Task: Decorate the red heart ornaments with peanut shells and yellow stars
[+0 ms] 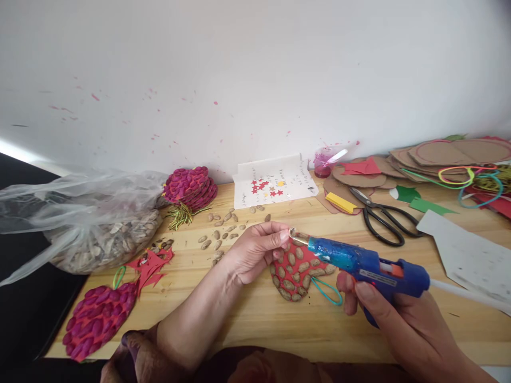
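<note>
right hand (415,324) grips glue gun (353,260), nozzle (303,240) at small pale piece (293,232) pinched in left hand (255,250), near shell-studded cutout (294,270).

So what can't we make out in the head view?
All in the head view:
Whether the left hand holds anything at the nozzle: tiny, partly covered by its fingers.
Trigger of the blue glue gun: hidden by the right hand.
Far end of the white glue stick: cut off by the right edge.
Red cutout near the nozzle: top hidden by left hand and glue gun.
Writing on the star-strewn paper: too small.
</note>
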`<state>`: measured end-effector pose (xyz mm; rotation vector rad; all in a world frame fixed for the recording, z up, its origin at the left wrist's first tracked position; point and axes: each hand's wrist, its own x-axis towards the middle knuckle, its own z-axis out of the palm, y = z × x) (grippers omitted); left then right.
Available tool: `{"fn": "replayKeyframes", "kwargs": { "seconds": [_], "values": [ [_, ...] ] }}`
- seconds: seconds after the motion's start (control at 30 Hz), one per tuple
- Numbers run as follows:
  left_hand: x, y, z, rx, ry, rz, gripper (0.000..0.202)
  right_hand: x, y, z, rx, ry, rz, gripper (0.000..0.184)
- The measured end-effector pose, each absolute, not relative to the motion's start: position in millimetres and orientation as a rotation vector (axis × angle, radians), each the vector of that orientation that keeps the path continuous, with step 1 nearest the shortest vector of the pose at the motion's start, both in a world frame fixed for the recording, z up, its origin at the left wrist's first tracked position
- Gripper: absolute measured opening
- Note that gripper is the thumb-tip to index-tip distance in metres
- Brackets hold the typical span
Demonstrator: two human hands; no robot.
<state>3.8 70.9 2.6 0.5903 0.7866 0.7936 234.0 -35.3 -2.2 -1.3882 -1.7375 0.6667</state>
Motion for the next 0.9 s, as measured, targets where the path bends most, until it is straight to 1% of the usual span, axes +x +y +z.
{"fn": "replayKeyframes", "kwargs": {
  "seconds": [0.5, 0.9],
  "values": [
    [4.3, 70.8, 4.7, 0.586, 0.804, 0.793, 0.031, 236.1, -36.3, -4.8, -1.400, -1.736, 0.645, 0.036],
    [3.6, 71.1, 4.4, 0.628, 0.790, 0.806, 0.030, 235.8, -34.0, -9.6, -1.401, -1.689, 0.693, 0.031]
  ]
}}
